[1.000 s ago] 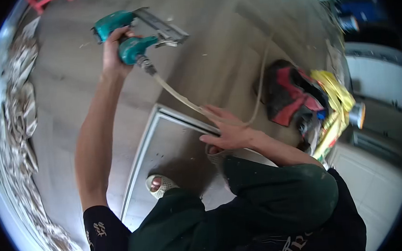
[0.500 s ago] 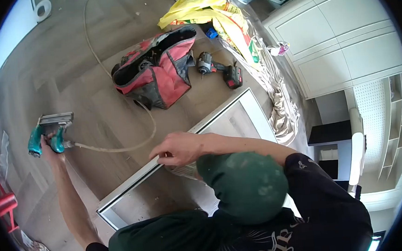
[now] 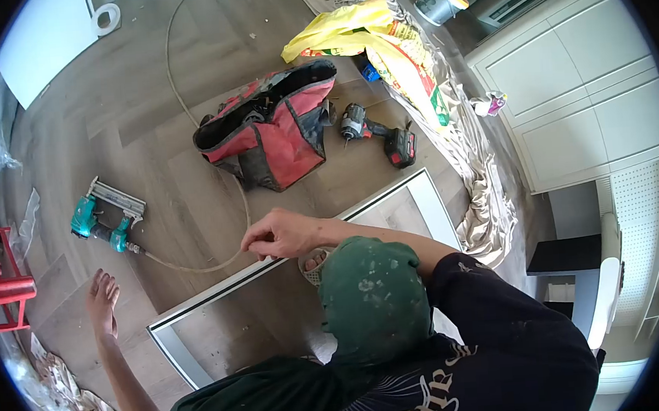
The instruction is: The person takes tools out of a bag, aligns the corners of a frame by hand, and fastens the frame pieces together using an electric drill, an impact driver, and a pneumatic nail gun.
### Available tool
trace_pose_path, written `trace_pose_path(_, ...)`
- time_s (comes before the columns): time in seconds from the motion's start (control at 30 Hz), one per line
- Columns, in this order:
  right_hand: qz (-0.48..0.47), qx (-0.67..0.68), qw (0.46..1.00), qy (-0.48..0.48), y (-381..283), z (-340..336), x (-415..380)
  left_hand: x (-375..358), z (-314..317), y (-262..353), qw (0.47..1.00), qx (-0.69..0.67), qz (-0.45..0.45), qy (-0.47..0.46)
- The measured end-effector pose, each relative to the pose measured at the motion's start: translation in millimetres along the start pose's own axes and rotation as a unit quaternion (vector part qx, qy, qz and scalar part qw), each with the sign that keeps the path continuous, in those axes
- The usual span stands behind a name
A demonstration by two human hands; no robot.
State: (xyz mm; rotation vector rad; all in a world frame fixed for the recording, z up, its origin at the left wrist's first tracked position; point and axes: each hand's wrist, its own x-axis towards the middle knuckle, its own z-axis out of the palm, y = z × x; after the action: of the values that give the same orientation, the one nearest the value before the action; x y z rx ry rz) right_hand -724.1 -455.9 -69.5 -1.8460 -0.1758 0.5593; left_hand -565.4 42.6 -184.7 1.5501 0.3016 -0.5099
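Now we see our left hand (image 3: 102, 299) spread open, holding nothing, near the teal nail gun (image 3: 105, 215) lying on the wood floor (image 3: 145, 88) | right hand (image 3: 283, 234) curled, fingertips pinching the white frame (image 3: 220, 285) edge | hose (image 3: 196, 265) trailing from gun | red tool bag (image 3: 272, 130) and drill (image 3: 380, 132) beyond.

- Nailer (image 3: 105, 217), just beyond left hand (image 3: 102, 300): teal plastic body, slight gloss; bare metal magazine, dull grey.
- Hose (image 3: 196, 265), between the two hands: pale, smooth, rubbery look.
- Frame (image 3: 220, 286), under right hand (image 3: 282, 233): white, smooth, satin sheen.
- Floor (image 3: 145, 88): grey wood-look planks, matt.
- Bag (image 3: 271, 133), beyond right hand: red and black cloth, scuffed.
- Sheet (image 3: 473, 188), right of that hand: crumpled cloth, matt.
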Motion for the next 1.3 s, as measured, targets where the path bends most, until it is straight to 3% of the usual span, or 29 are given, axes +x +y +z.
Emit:
trace_pose_path(0.23, 0.015, 0.096, 0.965, 0.245, 46, -89, -43, -42, 24, 34, 0.973, 0.231, -0.006, 0.016)
trace_pose_path(0.3, 0.043, 0.098, 0.947, 0.304, 78, -134, -58, -61, 33, 35, 0.908, 0.391, 0.151, -0.012)
trace_pose_path(0.4, 0.112, 0.067, 0.893, 0.431, 150, -229, -66, -99, 66, 55, 0.910, 0.401, 0.105, 0.008)
trace_pose_path(0.47, 0.110, 0.074, 0.857, 0.499, 198, -292, -62, -115, 92, 62, 0.903, 0.419, 0.096, 0.018)
trace_pose_path(0.53, 0.143, 0.006, 0.869, 0.474, 232, -350, -57, -130, 116, 69, 0.892, 0.443, 0.089, 0.027)
trace_pose_path(0.57, 0.162, -0.095, 0.884, 0.429, 249, -380, -53, -138, 129, 72, 0.891, 0.446, 0.078, 0.028)
trace_pose_path(0.6, 0.176, -0.195, 0.887, 0.379, 271, -408, -49, -145, 140, 78, 0.866, 0.488, 0.110, -0.021)
trace_pose_path(0.67, 0.201, -0.224, 0.871, 0.388, 279, -462, -40, -155, 157, 90, 0.802, 0.560, 0.173, -0.117)
trace_pose_path(0.7, 0.253, -0.282, 0.833, 0.403, 273, -490, -36, -157, 162, 92, 0.803, 0.561, 0.168, -0.112)
trace_pose_path(0.73, 0.302, -0.339, 0.790, 0.412, 267, -512, -30, -166, 165, 92, 0.851, 0.507, 0.122, -0.060)
trace_pose_path(0.8, 0.407, -0.284, 0.740, 0.454, 301, -577, -26, -186, 167, 90, 0.920, 0.388, 0.026, 0.046)
trace_pose_path(0.83, 0.403, -0.286, 0.746, 0.447, 314, -585, -33, -192, 167, 88, 0.920, 0.387, 0.020, 0.054)
trace_pose_path(0.9, 0.256, -0.505, 0.701, 0.433, 334, -577, -46, -201, 163, 82, 0.939, 0.330, 0.000, 0.100)
trace_pose_path(0.93, 0.252, -0.504, 0.706, 0.428, 329, -567, -46, -205, 163, 81, 0.945, 0.303, -0.010, 0.122)
trace_pose_path(1.1, 0.376, -0.388, 0.763, 0.355, 278, -540, -39, -216, 183, 98, 0.961, 0.237, -0.048, 0.130)
trace_pose_path(1.27, 0.327, -0.339, 0.781, 0.410, 268, -534, -36, -218, 196, 115, 0.966, 0.236, -0.020, 0.102)
trace_pose_path(1.3, 0.345, -0.198, 0.820, 0.411, 239, -531, -39, -221, 201, 119, 0.966, 0.242, -0.019, 0.085)
